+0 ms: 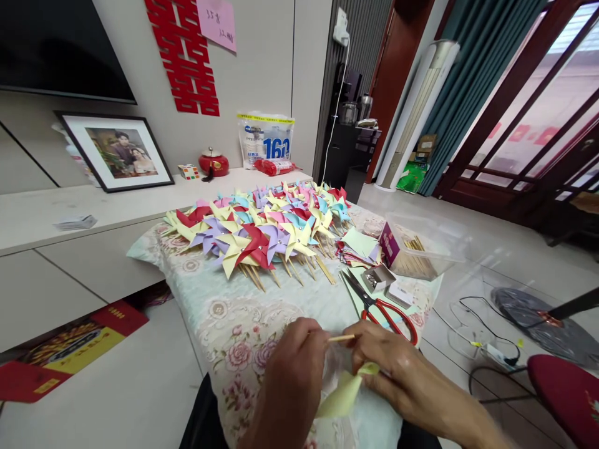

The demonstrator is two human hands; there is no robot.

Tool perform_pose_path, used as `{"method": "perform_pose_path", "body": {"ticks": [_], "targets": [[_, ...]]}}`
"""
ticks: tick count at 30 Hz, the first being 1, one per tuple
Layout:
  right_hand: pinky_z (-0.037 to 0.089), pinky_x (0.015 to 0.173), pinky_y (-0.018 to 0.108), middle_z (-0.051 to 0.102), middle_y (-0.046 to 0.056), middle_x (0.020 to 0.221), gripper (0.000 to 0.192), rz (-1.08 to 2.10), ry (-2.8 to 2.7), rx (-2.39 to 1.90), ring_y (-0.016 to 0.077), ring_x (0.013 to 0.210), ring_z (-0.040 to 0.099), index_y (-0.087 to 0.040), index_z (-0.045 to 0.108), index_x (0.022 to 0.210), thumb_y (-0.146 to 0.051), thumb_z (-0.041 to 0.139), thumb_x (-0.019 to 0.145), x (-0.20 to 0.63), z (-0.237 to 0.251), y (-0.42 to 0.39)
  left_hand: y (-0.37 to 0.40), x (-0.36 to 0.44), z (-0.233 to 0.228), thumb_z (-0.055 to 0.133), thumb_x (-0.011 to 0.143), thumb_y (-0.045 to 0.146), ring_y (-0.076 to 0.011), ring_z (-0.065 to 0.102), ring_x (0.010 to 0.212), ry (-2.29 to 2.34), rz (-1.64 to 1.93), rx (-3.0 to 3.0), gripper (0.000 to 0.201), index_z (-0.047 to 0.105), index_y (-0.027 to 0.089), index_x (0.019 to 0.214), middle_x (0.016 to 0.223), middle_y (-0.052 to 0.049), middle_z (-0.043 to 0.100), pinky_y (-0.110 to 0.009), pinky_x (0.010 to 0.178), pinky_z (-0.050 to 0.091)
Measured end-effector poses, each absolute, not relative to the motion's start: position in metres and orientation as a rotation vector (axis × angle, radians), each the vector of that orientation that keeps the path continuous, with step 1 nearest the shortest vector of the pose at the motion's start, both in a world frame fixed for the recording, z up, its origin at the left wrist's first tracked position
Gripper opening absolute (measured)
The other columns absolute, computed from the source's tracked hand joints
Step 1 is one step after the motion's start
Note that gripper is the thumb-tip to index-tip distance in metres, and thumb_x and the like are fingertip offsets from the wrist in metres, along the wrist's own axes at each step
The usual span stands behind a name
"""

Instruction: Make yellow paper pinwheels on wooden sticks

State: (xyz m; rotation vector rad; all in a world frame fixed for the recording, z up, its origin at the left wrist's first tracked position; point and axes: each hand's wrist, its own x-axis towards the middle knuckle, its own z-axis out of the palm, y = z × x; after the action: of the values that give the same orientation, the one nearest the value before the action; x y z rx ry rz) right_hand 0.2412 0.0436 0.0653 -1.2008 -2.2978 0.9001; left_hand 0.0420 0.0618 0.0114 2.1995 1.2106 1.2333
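Pinwheels [262, 234]: a large heap of finished paper ones, in yellow, red, purple, blue and pink, is spread across the far half of the floral cloth [219, 324], each already fitted with a wooden stick.
Left hand [292, 368]: the fingers are curled together and one end of a thin wooden stick [341, 338] is pinched between them.
Yellow paper [344, 393]: a folded piece is held low between the two hands, near the table's front edge; it is judged to be one more pinwheel, only partly assembled.
Right hand [390, 365]: the fingertips are pressed onto the stick's other end and the paper's fold.
Scissors [381, 305]: red-handled, laid just beyond the right hand, untouched.
Cut squares [360, 246]: a stack is left unused.
Clear box [423, 252]: spare sticks are kept inside, so more work is judged to remain.
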Motion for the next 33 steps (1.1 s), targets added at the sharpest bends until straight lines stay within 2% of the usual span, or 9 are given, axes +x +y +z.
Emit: {"method": "perform_pose_path", "body": {"ticks": [3,6,8,11,15,21,26,33], "targets": [[0.047,0.092,0.037,0.062,0.009,0.120,0.018,0.929,-2.122,-1.152,0.0256,0.112,0.059,-0.024,0.062,0.089,-0.034,0.053,0.100,0.252,0.060,0.041,0.060,0.041,0.017,0.054,0.090,0.018,-0.0195,0.065,0.077,1.236,1.258,1.778,0.018,0.071,0.020,0.084,0.086,-0.006,0.068,-0.029,0.069,0.051],[0.047,0.083,0.034,0.066,0.008,0.106,0.026,1.004,-1.957,-1.111,0.0235,0.097,0.063,-0.024,0.062,0.087,-0.046,0.053,0.099,0.257,0.052,0.039,0.060,0.045,0.016,0.062,0.085,0.026,-0.0167,0.059,0.069,1.186,1.199,1.343,0.014,0.074,0.020,0.085,0.079,-0.004,0.065,-0.026,0.062,0.047],[0.046,0.076,0.032,0.067,0.006,0.093,0.032,1.080,-1.870,-1.084,0.0212,0.086,0.063,-0.024,0.062,0.088,-0.052,0.052,0.098,0.257,0.046,0.038,0.060,0.049,0.013,0.065,0.083,0.031,-0.0132,0.051,0.060,1.129,1.145,1.097,0.018,0.076,0.020,0.091,0.068,0.000,0.058,-0.023,0.055,0.042],[0.044,0.071,0.030,0.065,0.004,0.086,0.033,1.144,-1.769,-1.081,0.0197,0.080,0.060,-0.023,0.063,0.087,-0.054,0.055,0.096,0.256,0.039,0.037,0.059,0.054,0.012,0.071,0.080,0.038,-0.0089,0.042,0.053,1.064,1.107,0.897,0.026,0.078,0.018,0.095,0.059,0.004,0.050,-0.020,0.050,0.035],[0.043,0.071,0.030,0.064,0.003,0.083,0.031,1.188,-1.687,-1.056,0.0189,0.079,0.058,-0.023,0.063,0.085,-0.052,0.060,0.094,0.255,0.034,0.037,0.058,0.058,0.017,0.075,0.076,0.042,-0.0071,0.040,0.052,1.040,1.105,0.819,0.028,0.080,0.018,0.091,0.060,0.003,0.053,-0.019,0.049,0.033],[0.042,0.070,0.029,0.063,0.003,0.082,0.028,1.250,-1.618,-1.052,0.0187,0.078,0.057,-0.022,0.065,0.085,-0.049,0.066,0.091,0.252,0.032,0.037,0.055,0.060,0.021,0.076,0.073,0.036,-0.0082,0.041,0.053,1.030,1.085,0.800,0.020,0.075,0.017,0.079,0.057,0.003,0.054,-0.021,0.052,0.033],[0.042,0.069,0.029,0.063,0.003,0.081,0.027,1.266,-1.617,-1.047,0.0180,0.077,0.056,-0.022,0.066,0.085,-0.048,0.066,0.091,0.251,0.031,0.038,0.055,0.063,0.030,0.075,0.071,0.038,-0.0079,0.034,0.053,1.061,1.112,0.788,0.023,0.066,0.017,0.067,0.054,0.006,0.046,-0.020,0.050,0.029],[0.041,0.068,0.028,0.063,0.002,0.080,0.027,1.260,-1.643,-1.026,0.0172,0.075,0.056,-0.022,0.065,0.085,-0.047,0.066,0.091,0.248,0.031,0.039,0.056,0.064,0.032,0.074,0.070,0.037,-0.0072,0.031,0.051,1.093,1.144,0.775,0.022,0.063,0.017,0.065,0.052,0.007,0.042,-0.020,0.048,0.026]]}}
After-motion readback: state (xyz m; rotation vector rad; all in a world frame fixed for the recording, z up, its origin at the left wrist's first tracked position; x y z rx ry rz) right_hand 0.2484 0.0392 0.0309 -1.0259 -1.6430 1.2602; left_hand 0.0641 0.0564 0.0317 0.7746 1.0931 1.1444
